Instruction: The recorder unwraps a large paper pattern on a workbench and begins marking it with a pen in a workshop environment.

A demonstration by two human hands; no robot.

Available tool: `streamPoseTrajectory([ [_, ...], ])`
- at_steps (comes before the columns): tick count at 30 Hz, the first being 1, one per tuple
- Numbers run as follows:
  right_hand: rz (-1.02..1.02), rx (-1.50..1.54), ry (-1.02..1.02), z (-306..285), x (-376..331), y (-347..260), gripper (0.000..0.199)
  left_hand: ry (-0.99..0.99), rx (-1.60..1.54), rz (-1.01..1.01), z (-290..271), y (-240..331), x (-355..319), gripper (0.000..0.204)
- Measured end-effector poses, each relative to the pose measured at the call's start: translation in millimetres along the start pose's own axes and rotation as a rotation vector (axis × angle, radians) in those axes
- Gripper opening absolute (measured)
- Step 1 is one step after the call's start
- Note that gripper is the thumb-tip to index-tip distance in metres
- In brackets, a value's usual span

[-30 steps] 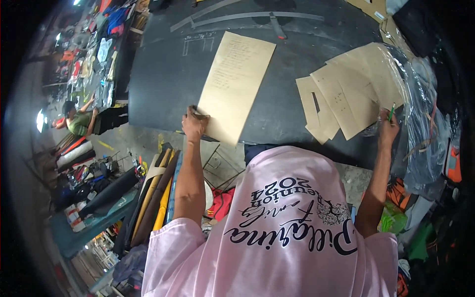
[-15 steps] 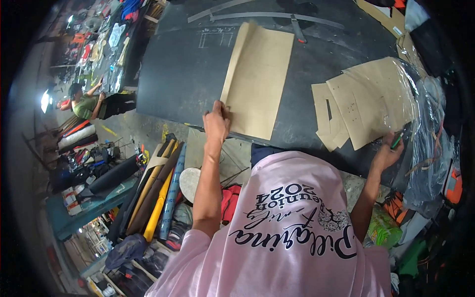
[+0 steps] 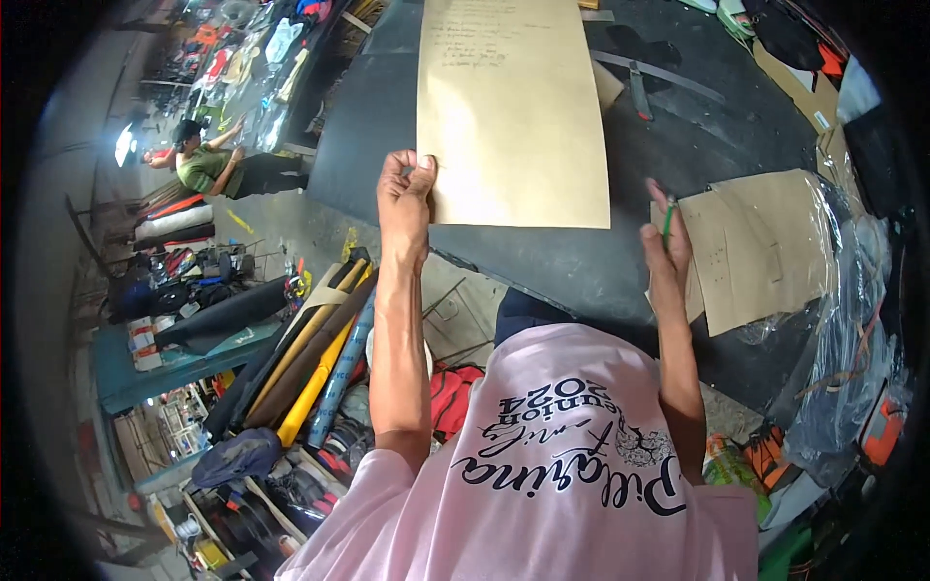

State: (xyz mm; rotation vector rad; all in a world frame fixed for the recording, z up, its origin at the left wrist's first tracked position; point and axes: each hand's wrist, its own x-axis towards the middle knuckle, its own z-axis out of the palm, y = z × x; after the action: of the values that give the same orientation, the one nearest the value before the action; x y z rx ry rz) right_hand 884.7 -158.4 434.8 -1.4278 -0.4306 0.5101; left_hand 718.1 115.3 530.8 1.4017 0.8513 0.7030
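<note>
A large sheet of brown paper (image 3: pixel 513 145) is raised over the dark tabletop, with lines of handwriting near its far end. My left hand (image 3: pixel 405 186) pinches its left edge near the close corner, thumb on top. To the right of the sheet and apart from it is my right hand (image 3: pixel 668 242), its fingers stretched forward and a slim green pen (image 3: pixel 668 219) held against them. Beside that hand lie brown paper pattern pieces (image 3: pixel 751 252), partly under clear plastic. My right hand covers part of the nearest piece.
On the dark table (image 3: pixel 358 126), a utility knife (image 3: pixel 640 92) lies by a long metal ruler (image 3: pixel 693 87) beyond the sheet. Crumpled clear plastic (image 3: pixel 843 320) covers the right end. Rolls of material (image 3: pixel 310 358) lean at the left. A person in green (image 3: pixel 205 167) stands farther off.
The brown sheet has been lifted and turned, bringing its handwriting into view. My right hand has moved left from the pattern pieces toward it, still with the pen. The view has shifted slightly.
</note>
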Motion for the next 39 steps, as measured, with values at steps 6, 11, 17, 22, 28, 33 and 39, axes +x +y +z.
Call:
streamPoseTrajectory([
  [6, 0.195, 0.05, -0.336, 73.0, 24.7, 0.0, 0.086, 0.126, -0.228, -0.101, -43.8, -29.5, 27.3, 0.012],
  [11, 0.15, -0.105, -0.411, 111.2, 25.9, 41.2, 0.071, 0.284, -0.24, -0.078, -95.5, -67.3, 58.7, 0.011],
  [17, 0.262, -0.387, -0.441, 122.9, 29.6, 85.4, 0.052, 0.337, -0.345, -0.171, -148.7, -86.7, 127.9, 0.013],
  [22, 0.36, -0.432, -0.415, 153.5, 27.5, 104.1, 0.051, 0.381, -0.363, -0.094, -247.6, -170.7, 221.8, 0.024],
  [28, 0.283, -0.586, -0.084, 191.1, 0.9, 133.8, 0.048, 0.405, -0.247, -0.19, -255.0, -168.2, 309.9, 0.012],
  [33, 0.353, -0.795, 0.1, 220.8, 11.5, 119.6, 0.019, 0.398, -0.325, -0.355, -222.7, -161.1, 353.2, 0.007],
  [39, 0.259, -0.758, 0.268, 231.2, 40.8, 44.2, 0.02, 0.157, -0.216, -0.356, -243.1, -187.4, 412.2, 0.016],
])
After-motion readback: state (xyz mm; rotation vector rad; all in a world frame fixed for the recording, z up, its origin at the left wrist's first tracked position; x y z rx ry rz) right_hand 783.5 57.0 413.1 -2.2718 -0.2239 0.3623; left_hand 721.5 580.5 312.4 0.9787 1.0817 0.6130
